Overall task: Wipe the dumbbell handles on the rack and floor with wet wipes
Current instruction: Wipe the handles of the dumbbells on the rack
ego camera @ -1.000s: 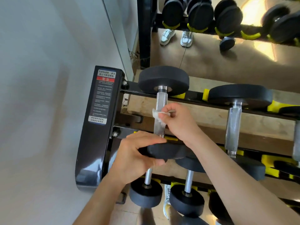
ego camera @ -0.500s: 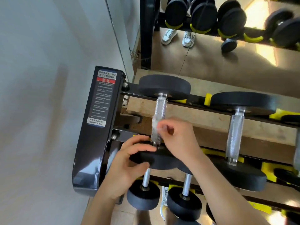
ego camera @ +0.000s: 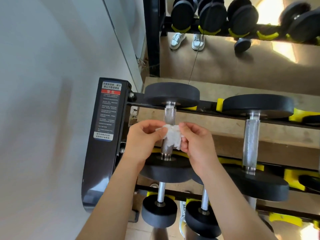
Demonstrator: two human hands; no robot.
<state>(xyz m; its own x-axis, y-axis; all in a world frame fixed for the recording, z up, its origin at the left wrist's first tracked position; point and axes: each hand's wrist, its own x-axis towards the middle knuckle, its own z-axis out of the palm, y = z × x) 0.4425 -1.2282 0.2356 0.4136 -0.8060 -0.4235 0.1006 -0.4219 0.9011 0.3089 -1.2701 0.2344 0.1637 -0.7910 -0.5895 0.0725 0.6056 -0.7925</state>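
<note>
Head view. Hands: left hand [ego camera: 143,142] and right hand [ego camera: 195,144] both pinch one crumpled wet wipe [ego camera: 172,135], held over the middle of the dumbbell handle [ego camera: 170,115] on the rack [ego camera: 103,153]. Handle: knurled, long axis front-to-back, far end toward the mirror [ego camera: 242,66]. Step, as judged: regathering the wipe mid-wipe. Next calls for wrapping it round and sliding along that axis; the neighbouring handle [ego camera: 251,144], right of it, likely follows

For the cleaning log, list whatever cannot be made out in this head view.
Head view:
Knurled handle of the top-left dumbbell: its middle is covered by the wet wipe, left hand and right hand.
Warning label on the rack's side panel: print too small to read.
Rightmost top-tier dumbbell: cut off by the right edge.
Lower-tier dumbbell: partly behind the right forearm.
</note>
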